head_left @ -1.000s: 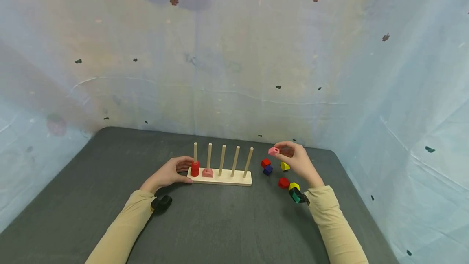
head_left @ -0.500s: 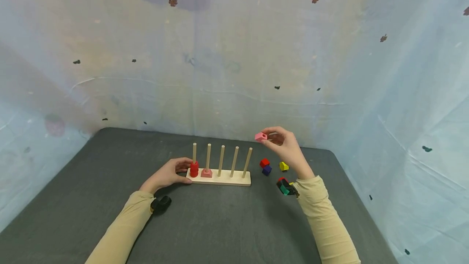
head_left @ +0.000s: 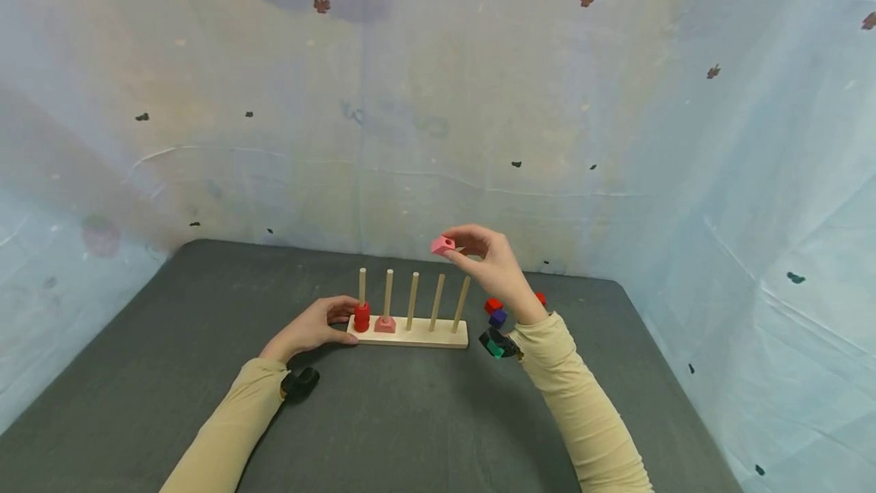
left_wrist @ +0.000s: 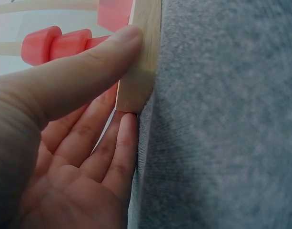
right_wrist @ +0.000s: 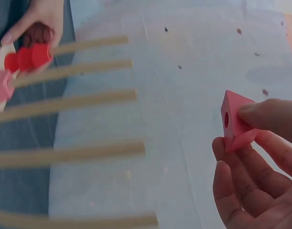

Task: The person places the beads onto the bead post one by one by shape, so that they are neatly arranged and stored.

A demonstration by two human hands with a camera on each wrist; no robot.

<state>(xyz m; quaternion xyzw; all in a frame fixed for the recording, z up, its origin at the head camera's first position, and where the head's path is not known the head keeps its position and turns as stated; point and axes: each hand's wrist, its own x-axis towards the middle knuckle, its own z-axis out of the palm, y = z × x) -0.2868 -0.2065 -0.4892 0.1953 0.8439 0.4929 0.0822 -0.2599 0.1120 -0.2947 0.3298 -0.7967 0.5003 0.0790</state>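
A wooden peg board [head_left: 441, 338] with several upright pegs stands on the dark table. My left hand [head_left: 311, 329] grips its left end, with the thumb [left_wrist: 112, 50] on the front edge and the fingers behind. Stacked red beads [head_left: 361, 318] sit on the leftmost peg. A pink block [head_left: 385, 325] with sloping sides is at the bottom of the second peg. Above the pegs, my right hand [head_left: 494, 265] pinches another pink block [right_wrist: 236, 121] between thumb and fingers. The hole in this block faces the pegs in the right wrist view.
Right of the board lie a loose red block [head_left: 493, 304] and a dark blue block [head_left: 497, 319]. Part of another red piece [head_left: 541, 298] shows behind the right wrist. A patterned sheet [head_left: 438, 135] hangs behind the table [head_left: 383, 424].
My right hand has carried the pink block leftward and up, from over the loose blocks to above the pegs. The yellow blocks are now out of sight. My left hand stays at the board.
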